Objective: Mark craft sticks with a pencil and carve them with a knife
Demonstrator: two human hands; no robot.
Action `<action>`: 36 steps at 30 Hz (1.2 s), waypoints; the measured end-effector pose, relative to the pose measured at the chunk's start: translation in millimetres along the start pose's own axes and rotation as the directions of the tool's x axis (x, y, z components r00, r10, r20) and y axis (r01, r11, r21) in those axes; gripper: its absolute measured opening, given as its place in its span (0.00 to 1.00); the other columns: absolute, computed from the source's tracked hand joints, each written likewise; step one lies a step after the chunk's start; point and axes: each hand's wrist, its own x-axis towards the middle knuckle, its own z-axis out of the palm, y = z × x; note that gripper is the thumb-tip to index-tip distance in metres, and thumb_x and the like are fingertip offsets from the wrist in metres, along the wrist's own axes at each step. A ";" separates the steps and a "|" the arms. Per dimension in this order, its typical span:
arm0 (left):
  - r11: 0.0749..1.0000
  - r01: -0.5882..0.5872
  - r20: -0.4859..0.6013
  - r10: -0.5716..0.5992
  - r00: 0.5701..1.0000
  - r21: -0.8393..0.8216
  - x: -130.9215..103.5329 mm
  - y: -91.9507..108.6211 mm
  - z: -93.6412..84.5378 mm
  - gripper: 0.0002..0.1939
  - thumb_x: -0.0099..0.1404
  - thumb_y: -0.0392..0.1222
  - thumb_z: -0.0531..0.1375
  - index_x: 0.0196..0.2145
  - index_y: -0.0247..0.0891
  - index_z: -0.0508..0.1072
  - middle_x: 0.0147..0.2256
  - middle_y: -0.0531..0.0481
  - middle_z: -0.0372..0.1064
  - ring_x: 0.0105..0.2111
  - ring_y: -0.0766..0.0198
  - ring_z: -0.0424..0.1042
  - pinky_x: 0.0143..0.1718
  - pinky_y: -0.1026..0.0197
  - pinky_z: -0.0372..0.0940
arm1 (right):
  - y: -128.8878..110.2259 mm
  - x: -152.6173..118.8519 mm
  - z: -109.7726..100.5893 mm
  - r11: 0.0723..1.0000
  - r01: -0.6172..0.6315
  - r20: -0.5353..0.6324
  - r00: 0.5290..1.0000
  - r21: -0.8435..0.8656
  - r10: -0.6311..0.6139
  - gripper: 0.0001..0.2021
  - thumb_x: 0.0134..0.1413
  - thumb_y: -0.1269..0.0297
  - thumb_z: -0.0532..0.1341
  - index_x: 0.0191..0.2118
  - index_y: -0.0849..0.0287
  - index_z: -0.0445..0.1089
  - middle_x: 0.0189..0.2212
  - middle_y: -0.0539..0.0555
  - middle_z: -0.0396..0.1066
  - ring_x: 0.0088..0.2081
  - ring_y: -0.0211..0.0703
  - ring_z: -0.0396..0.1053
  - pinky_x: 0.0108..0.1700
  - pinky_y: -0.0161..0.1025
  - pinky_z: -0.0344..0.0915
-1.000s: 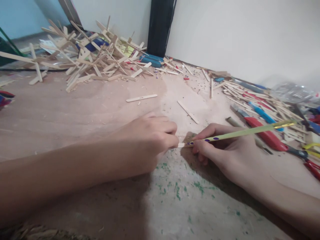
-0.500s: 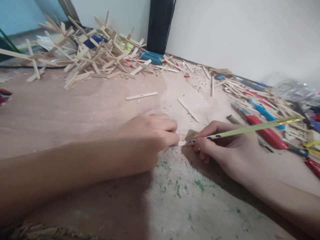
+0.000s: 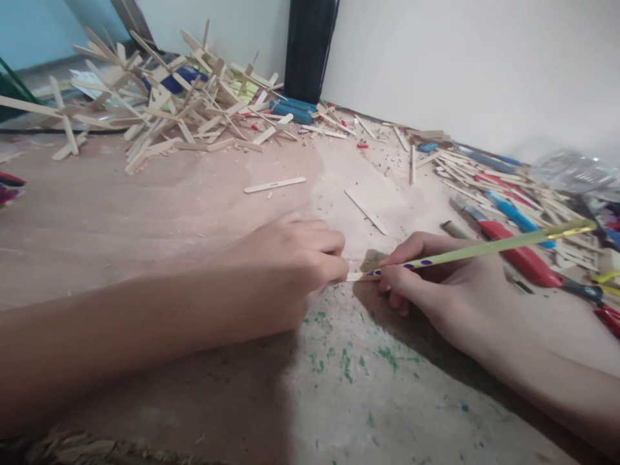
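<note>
My right hand [image 3: 426, 278] is closed around a yellow-green pencil [image 3: 465, 255] with purple spots, its tip low and pointing left. Under that tip lies a pale wooden craft stick [image 3: 356, 276], mostly covered by my fingers. My left hand [image 3: 310, 265] pinches the stick's left part against the table [image 3: 194, 206]. Beyond my hands, two more sticks lie flat: one with a small slot [image 3: 275, 185], and a plain stick [image 3: 365, 212] set at a slant.
A tangled heap of joined sticks [image 3: 194, 103] stands at the back left, beside a dark post [image 3: 310, 51] on a blue base. Loose sticks, a blue pen-like tool [image 3: 518, 216] and a red-handled tool [image 3: 523, 255] lie at right. Green specks mark the near tabletop.
The pencil and my right hand have shifted very slightly to the right along the stick. My left hand stays practically in place; the view has turned a touch.
</note>
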 end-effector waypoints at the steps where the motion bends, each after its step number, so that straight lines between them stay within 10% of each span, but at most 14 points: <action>1: 1.000 0.004 0.003 -0.004 1.000 -0.001 -0.1 0.1 -0.2 0.15 0.73 0.30 0.54 0.37 0.38 0.81 0.34 0.50 0.72 0.37 0.59 0.68 0.42 0.55 0.57 | -0.1 0.0 -0.1 1.000 0.003 -0.002 1.000 0.008 -0.003 0.07 0.49 0.67 0.71 0.26 0.57 0.73 0.19 0.49 0.72 0.18 0.36 0.66 0.18 0.32 0.62; 36: 0.999 -0.010 -0.049 0.008 0.999 -0.041 -0.5 0.6 2.4 0.14 0.73 0.29 0.55 0.37 0.36 0.81 0.33 0.50 0.71 0.34 0.61 0.68 0.40 0.56 0.57 | -0.1 0.3 -0.5 1.000 0.000 0.015 1.000 0.017 0.000 0.05 0.47 0.70 0.68 0.24 0.57 0.73 0.18 0.48 0.72 0.17 0.35 0.65 0.18 0.30 0.62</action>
